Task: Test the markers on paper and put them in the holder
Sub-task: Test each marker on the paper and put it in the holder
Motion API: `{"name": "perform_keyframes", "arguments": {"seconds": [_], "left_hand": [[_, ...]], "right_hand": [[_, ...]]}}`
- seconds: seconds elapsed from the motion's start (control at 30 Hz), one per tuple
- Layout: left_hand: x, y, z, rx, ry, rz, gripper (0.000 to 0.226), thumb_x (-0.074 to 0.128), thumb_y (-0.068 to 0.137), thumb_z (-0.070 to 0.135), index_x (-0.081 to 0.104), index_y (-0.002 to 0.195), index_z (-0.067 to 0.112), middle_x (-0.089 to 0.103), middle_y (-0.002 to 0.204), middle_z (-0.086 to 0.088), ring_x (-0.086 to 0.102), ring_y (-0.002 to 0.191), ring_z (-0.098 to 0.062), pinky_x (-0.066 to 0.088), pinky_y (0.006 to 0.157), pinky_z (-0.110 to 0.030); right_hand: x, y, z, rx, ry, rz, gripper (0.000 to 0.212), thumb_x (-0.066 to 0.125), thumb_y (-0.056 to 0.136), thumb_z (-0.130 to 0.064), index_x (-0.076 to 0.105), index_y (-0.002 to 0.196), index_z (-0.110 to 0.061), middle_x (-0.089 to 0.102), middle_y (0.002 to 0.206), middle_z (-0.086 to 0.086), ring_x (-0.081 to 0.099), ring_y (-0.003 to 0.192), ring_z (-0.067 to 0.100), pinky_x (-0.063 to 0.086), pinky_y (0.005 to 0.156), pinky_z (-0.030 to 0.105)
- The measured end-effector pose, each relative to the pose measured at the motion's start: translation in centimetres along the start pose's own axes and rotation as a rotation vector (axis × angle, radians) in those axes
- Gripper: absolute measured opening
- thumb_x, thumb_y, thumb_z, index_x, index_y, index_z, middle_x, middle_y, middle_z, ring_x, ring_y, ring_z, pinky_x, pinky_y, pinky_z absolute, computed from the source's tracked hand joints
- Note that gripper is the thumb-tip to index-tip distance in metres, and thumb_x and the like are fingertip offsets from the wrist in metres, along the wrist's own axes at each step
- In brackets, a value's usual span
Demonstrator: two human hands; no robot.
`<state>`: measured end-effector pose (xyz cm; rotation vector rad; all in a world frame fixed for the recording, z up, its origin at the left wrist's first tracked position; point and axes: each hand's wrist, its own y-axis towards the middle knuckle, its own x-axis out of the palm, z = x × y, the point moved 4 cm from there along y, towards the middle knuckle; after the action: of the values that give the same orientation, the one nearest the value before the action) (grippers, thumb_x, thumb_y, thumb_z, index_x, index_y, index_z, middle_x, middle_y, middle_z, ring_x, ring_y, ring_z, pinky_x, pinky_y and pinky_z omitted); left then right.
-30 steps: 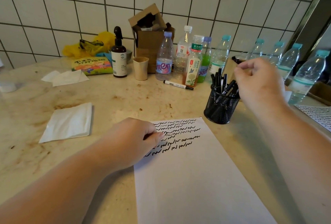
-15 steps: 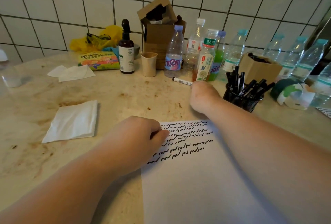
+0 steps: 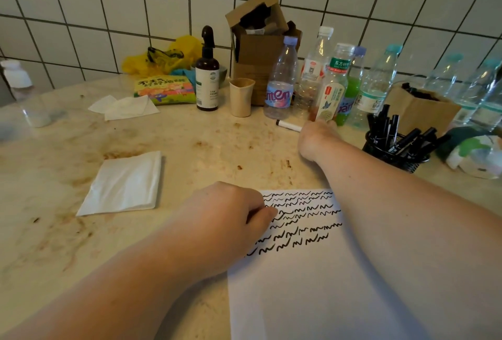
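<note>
Your left hand (image 3: 231, 220), fingers curled, presses the white scribbled paper sheet (image 3: 312, 280). Your right hand (image 3: 316, 140) covers one end of the white black-capped marker (image 3: 288, 125); grip cannot be told. Black mesh holder (image 3: 394, 155) of markers just right of that forearm

Left hand (image 3: 231, 212) curled into a loose fist, knuckles up, thumb tip poking toward the right, forearm slanting in from the lower left. Right hand (image 3: 316, 140) stretched far forward and across toward the middle, back of the hand facing the camera, fingers bent down and hidden behind it, so the grip could not be judged. Right forearm running in from the lower right, bare, well above the left wrist.
</note>
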<state>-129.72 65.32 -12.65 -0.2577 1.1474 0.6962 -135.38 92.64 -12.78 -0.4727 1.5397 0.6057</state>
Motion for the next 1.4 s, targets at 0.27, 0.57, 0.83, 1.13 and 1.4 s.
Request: {"name": "perform_keyframes", "arguments": {"seconds": [0.27,0.57,0.83,1.13,1.4], "left_hand": [[-0.3,-0.1,0.1,0.024,-0.015,0.004,0.047,0.044,0.096,0.052,0.056,0.07,0.015,0.051,0.055,0.002,0.039,0.045,-0.009,0.031,0.042,-0.021],[-0.4,0.0,-0.1,0.022,-0.064,-0.01,0.046,0.044,0.097,0.051,0.056,0.068,0.017,0.053,0.057,0.002,0.042,0.048,-0.009,0.035,0.047,-0.022],[-0.3,-0.2,-0.1,0.015,-0.131,0.015,0.028,0.048,0.097,0.045,0.063,0.082,0.028,0.065,0.068,0.005,0.058,0.056,-0.01,0.048,0.052,-0.024],[-0.2,-0.6,1.3,0.142,-0.231,0.004,0.02,0.056,0.087,0.054,0.067,0.101,0.043,0.067,0.078,0.014,0.06,0.071,-0.002,0.052,0.06,-0.026],[0.0,-0.3,1.4,0.21,-0.178,-0.139,0.025,0.043,0.096,0.049,0.056,0.075,0.042,0.059,0.067,0.004,0.051,0.061,-0.01,0.042,0.058,-0.025]], "right_hand": [[-0.3,-0.4,-0.1,-0.007,0.011,0.079,0.032,0.055,0.096,-0.009,0.058,0.127,-0.004,0.058,0.13,0.019,0.049,0.124,0.034,0.051,0.096,0.043],[-3.1,-5.6,0.3,-0.173,0.36,0.07,0.016,0.063,0.093,-0.027,0.068,0.099,-0.013,0.069,0.084,0.006,0.068,0.075,0.024,0.054,0.061,0.034],[-6.0,-17.4,5.2,-0.132,1.264,-0.361,0.018,0.067,0.092,-0.012,0.063,0.075,-0.01,0.056,0.062,0.002,0.055,0.05,0.014,0.045,0.048,0.026],[-3.0,-22.0,5.4,-0.135,1.63,-0.569,0.023,0.056,0.098,-0.015,0.077,0.092,-0.006,0.07,0.071,0.014,0.061,0.055,0.018,0.05,0.052,0.025],[-2.9,-22.0,5.3,-0.3,1.662,-0.436,0.02,0.058,0.095,-0.007,0.073,0.085,0.001,0.066,0.061,0.014,0.056,0.048,0.018,0.045,0.046,0.026]]}}
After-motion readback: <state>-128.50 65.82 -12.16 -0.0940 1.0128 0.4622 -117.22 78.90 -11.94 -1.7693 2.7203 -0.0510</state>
